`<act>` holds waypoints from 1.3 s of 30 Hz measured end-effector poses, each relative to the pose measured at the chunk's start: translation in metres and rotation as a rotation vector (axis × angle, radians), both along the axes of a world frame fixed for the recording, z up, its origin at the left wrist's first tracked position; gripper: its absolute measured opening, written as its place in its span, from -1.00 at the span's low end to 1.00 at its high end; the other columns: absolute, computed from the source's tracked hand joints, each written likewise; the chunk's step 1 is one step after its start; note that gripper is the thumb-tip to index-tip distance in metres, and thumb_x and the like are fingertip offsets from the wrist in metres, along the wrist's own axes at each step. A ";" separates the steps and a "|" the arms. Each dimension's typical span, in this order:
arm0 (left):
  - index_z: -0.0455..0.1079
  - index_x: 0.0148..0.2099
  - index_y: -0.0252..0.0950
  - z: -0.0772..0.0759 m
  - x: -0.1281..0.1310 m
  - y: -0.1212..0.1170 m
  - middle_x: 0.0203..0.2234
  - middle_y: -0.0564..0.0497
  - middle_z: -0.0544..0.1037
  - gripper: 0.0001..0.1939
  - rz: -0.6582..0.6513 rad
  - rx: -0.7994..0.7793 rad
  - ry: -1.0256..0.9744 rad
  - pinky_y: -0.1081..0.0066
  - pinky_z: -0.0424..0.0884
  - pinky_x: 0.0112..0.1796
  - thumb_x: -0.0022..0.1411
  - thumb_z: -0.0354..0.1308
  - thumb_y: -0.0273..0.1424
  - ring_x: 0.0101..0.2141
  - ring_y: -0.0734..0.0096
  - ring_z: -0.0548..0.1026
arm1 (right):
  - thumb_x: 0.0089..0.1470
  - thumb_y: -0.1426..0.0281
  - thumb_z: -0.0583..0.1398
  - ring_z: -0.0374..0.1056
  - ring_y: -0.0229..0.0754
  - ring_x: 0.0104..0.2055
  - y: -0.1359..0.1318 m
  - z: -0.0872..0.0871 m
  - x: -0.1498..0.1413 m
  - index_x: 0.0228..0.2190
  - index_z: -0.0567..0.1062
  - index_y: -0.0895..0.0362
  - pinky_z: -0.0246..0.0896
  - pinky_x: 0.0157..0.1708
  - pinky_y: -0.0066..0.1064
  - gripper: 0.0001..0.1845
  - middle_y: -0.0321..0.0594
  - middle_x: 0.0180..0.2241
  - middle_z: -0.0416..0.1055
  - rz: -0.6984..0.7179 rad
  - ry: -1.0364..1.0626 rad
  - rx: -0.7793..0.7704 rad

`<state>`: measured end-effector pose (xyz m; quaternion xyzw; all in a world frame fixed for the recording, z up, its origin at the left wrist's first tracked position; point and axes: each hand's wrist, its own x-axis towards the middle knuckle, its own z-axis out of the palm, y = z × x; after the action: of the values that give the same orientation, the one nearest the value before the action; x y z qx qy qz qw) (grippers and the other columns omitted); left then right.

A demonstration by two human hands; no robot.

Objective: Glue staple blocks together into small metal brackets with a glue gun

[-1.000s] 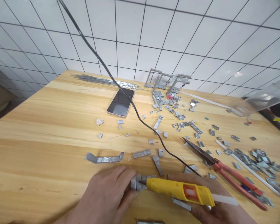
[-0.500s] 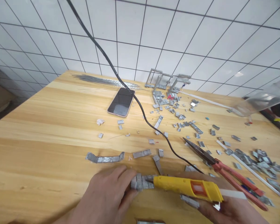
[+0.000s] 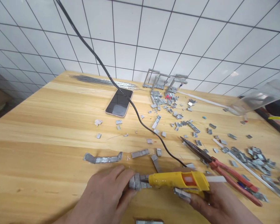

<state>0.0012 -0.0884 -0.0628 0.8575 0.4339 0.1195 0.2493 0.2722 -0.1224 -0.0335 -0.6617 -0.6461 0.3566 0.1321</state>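
Observation:
My right hand [image 3: 214,199] is wrapped around a yellow glue gun [image 3: 177,181], with a white glue stick [image 3: 216,179] poking out of its rear. A silvery-grey strip [image 3: 182,194] sits under the gun by my right thumb; how it is attached I cannot tell. My left hand [image 3: 107,189] pinches a small grey metal-looking piece [image 3: 135,181] between thumb and fingers. The gun's dark nozzle is at this piece, apparently touching it. Just beyond my fingers lie a bent grey strip [image 3: 102,158] and a flat grey strip [image 3: 140,153].
Red-handled long-nose pliers [image 3: 224,169] lie right of my right hand. A black cable [image 3: 140,112] crosses the wooden table [image 3: 49,124], over a phone [image 3: 119,102]. Thin metal rods [image 3: 102,81], small grey frames [image 3: 154,77], many scraps and a clear plastic container [image 3: 259,96] are farther back.
The glue gun has shifted left and its rear end has come up a little, with my right hand following. My left hand keeps its pinch. The whole view has shifted slightly.

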 end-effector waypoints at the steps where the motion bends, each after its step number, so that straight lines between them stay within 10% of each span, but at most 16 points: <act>1: 0.33 -0.15 -0.19 0.000 0.000 0.000 -0.37 0.05 0.51 -0.84 -0.006 -0.007 -0.003 0.38 0.37 -0.38 0.24 0.02 -0.48 -0.38 0.28 0.48 | 0.02 0.27 0.18 0.50 -0.09 -0.41 0.001 0.001 -0.003 -0.26 0.59 0.05 0.46 -0.44 -0.41 -0.74 -0.23 -0.37 0.59 0.006 0.014 0.013; 16: 0.32 -0.11 -0.19 0.001 -0.002 -0.001 -0.33 0.03 0.52 -0.84 -0.017 0.041 -0.021 0.38 0.37 -0.36 0.26 0.00 -0.45 -0.37 0.29 0.49 | 0.07 0.32 0.13 0.48 -0.05 -0.27 0.008 0.006 0.002 -0.33 0.54 0.07 0.43 -0.28 -0.35 -0.81 -0.22 -0.33 0.57 0.138 0.017 0.101; 39: 0.36 -0.26 -0.21 0.006 0.003 -0.002 -0.50 0.14 0.41 -0.87 0.035 0.071 -0.012 0.46 0.21 -0.44 0.15 0.10 -0.53 -0.44 0.37 0.42 | 0.07 0.14 0.16 0.33 -0.17 -0.53 -0.004 0.007 0.007 -0.45 0.53 0.09 0.24 -0.58 -0.45 -0.70 -0.29 -0.55 0.46 0.058 -0.085 0.251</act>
<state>0.0041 -0.0904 -0.0568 0.8575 0.4426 0.1444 0.2190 0.2788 -0.1266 -0.0261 -0.6355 -0.7096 0.2484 0.1759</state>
